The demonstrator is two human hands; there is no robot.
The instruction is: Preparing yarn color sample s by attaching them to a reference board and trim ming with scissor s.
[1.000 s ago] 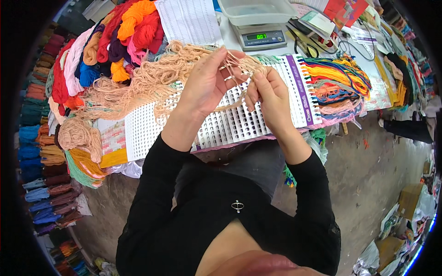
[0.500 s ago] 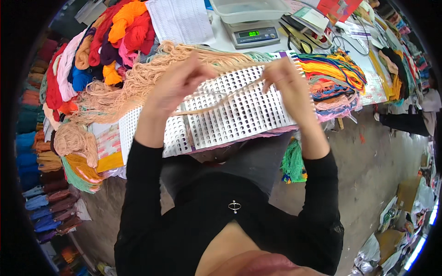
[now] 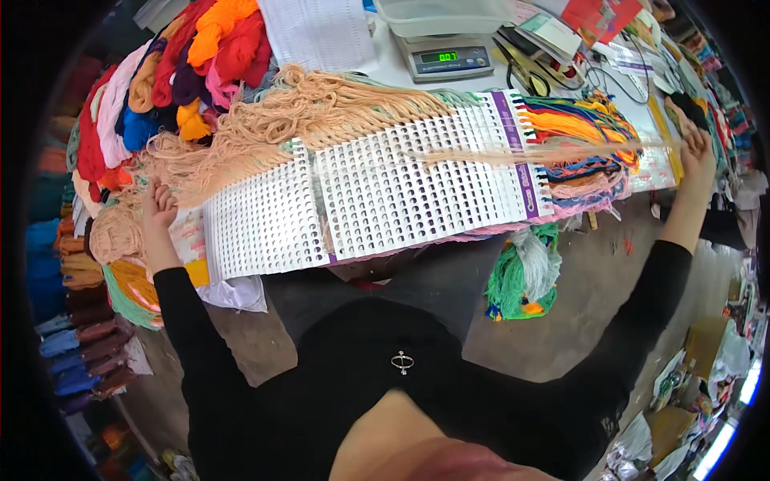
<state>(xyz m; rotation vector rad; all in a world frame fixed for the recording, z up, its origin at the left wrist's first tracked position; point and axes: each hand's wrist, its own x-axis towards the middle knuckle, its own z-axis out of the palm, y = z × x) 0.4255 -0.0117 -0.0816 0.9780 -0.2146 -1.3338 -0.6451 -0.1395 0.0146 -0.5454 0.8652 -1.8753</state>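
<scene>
Far out to the right, my right hand (image 3: 696, 156) is closed on the end of a beige yarn strand (image 3: 577, 151). The strand stretches leftward over the white perforated cards (image 3: 449, 196), blurred by motion. My left hand (image 3: 160, 207) is at the left, fingers curled, beside a peach yarn hank (image 3: 116, 232); anything inside its grip is hidden. Long peach yarn lengths (image 3: 321, 108) lie along the far edge of the cards, looped through their holes. Multicoloured yarn (image 3: 585, 124) hangs from the cards' right end.
A digital scale (image 3: 449, 60) with a clear plastic tub (image 3: 445, 18) stands at the back, scissors (image 3: 529, 76) to its right. Bright yarn hanks (image 3: 192, 80) pile up at the back left. Green and white yarn (image 3: 525, 272) hangs below the table edge. Printed sheets (image 3: 317, 36) lie behind.
My hands have moved apart from above the cards, the left one out to the left, the right one far right, drawing the beige yarn strand along with it.
</scene>
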